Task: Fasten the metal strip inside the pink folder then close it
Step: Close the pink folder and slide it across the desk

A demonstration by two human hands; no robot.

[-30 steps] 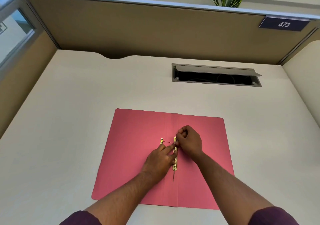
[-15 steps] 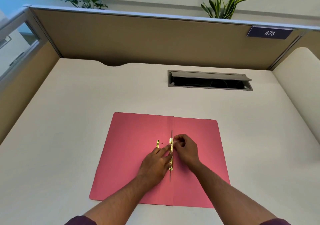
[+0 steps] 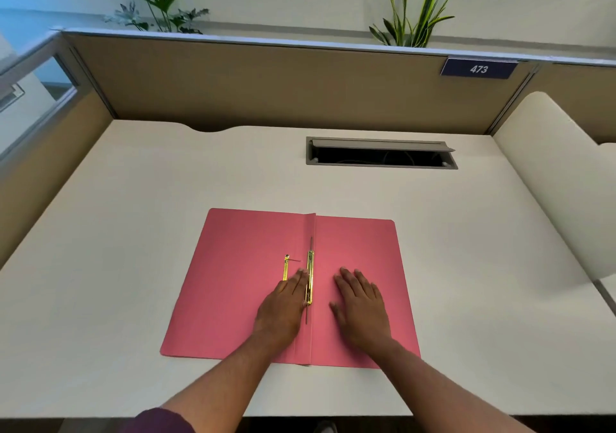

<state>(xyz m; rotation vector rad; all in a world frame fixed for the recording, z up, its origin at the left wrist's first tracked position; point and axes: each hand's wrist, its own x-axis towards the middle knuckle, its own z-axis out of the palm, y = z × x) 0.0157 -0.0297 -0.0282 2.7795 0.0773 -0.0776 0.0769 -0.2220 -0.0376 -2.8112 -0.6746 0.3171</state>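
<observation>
1. White cubicle desk (image 3: 133,232), pink folder (image 3: 240,282) lying open flat near the front edge.
2. Gold metal strip (image 3: 310,279) sits along the spine and looks fastened; a 2nd gold piece (image 3: 285,267) lies loose just left.
3. Left hand (image 3: 283,306) and right hand (image 3: 361,306) rest flat and open, gripping nothing. Closing's left.

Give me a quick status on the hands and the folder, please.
Left hand flat beside metal strip, right hand flat on right flap, both open. Folder open on desk. Nothing blocking.
</observation>
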